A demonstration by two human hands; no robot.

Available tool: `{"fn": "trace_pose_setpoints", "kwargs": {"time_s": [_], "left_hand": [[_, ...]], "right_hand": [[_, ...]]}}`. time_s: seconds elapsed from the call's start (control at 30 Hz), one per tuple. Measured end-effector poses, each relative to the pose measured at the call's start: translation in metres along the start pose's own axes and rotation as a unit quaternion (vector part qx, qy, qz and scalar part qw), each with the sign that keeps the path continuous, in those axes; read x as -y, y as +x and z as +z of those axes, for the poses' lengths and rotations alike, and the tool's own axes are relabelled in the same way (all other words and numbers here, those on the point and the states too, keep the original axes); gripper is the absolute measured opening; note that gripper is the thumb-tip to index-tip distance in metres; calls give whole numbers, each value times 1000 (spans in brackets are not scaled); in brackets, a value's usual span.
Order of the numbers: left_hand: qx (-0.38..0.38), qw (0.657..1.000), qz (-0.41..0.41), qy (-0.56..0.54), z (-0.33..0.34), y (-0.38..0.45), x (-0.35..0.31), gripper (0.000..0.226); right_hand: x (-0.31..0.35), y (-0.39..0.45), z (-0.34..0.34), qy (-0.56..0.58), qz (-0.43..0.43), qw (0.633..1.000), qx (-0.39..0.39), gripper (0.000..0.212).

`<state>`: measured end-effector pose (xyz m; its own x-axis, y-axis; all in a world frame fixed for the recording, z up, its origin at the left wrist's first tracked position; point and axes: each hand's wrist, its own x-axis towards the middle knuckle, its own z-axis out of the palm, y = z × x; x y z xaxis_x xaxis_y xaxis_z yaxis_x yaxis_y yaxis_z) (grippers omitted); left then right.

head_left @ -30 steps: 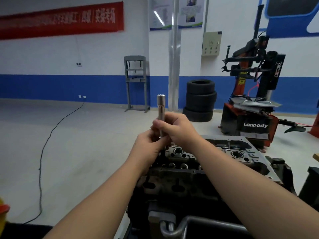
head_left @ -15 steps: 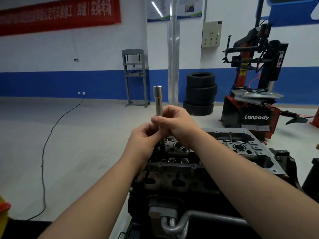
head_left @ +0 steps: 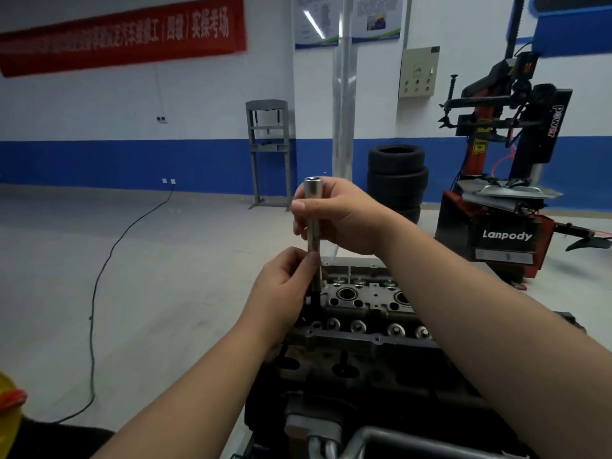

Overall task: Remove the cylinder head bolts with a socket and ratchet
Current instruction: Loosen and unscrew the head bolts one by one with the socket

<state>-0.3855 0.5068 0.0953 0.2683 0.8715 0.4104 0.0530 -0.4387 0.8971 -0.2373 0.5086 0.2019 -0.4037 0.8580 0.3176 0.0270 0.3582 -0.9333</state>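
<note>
A long silver socket extension (head_left: 312, 226) stands upright over the left end of the grey cylinder head (head_left: 371, 299). My right hand (head_left: 337, 220) grips its upper part just below the open top end. My left hand (head_left: 284, 293) pinches its lower part, where a dark shaft runs down toward the head. The lower tip is hidden behind my left fingers. No ratchet handle shows. My right forearm crosses the right side of the engine (head_left: 364, 376).
A stack of black tyres (head_left: 396, 175) and a red-and-black tyre changer (head_left: 506, 200) stand behind the engine. A grey press frame (head_left: 267, 150) is by the blue-striped wall. A black cable (head_left: 109, 260) runs over the floor at left. A yellow object (head_left: 8, 409) sits at the lower left.
My right hand has slid up the extension toward its top while my left hand stays low on it. The camera has tilted slightly, showing more of the cylinder head.
</note>
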Motion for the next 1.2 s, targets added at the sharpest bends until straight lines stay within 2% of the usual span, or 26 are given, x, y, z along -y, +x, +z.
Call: {"fn": "trace_pose_setpoints", "kwargs": {"time_s": [0.13, 0.23, 0.3, 0.4, 0.47, 0.57, 0.73, 0.8, 0.97, 1.1, 1.2], "left_hand": [[-37, 999, 9, -2, 1, -1, -4, 43], [-22, 999, -16, -32, 2, 2, -5, 41], [19, 997, -42, -68, 0, 5, -2, 32], [46, 994, -49, -86, -3, 4, 2, 37], [43, 995, -41, -77, -3, 3, 3, 35], [36, 998, -32, -46, -2, 3, 3, 30], [2, 999, -19, -33, -2, 1, -1, 39], [-12, 998, -25, -49, -3, 1, -1, 40], [39, 993, -57, -97, -4, 2, -2, 38], [33, 993, -57, -101, -5, 2, -1, 31], [24, 992, -55, -108, -4, 3, -2, 34]], "right_hand": [[-15, 1, 4, 88, -15, 996, -16, 19], [-25, -1, 2, 126, -19, 992, -1, 15], [-25, -3, 1, 125, -19, 992, 15, 16], [-25, -7, 0, 105, -11, 994, 1, 21], [-26, -9, 0, 113, -2, 994, -7, 25], [-27, -12, 0, 122, 0, 993, -1, 20], [-31, -9, 4, 105, -3, 994, -16, 19], [-32, -10, 2, 103, -5, 995, 2, 17], [-34, -13, -4, 103, 30, 993, 42, 24], [-35, -13, -3, 135, 45, 989, 38, 22], [-36, -12, -1, 121, 33, 992, 22, 14]]}}
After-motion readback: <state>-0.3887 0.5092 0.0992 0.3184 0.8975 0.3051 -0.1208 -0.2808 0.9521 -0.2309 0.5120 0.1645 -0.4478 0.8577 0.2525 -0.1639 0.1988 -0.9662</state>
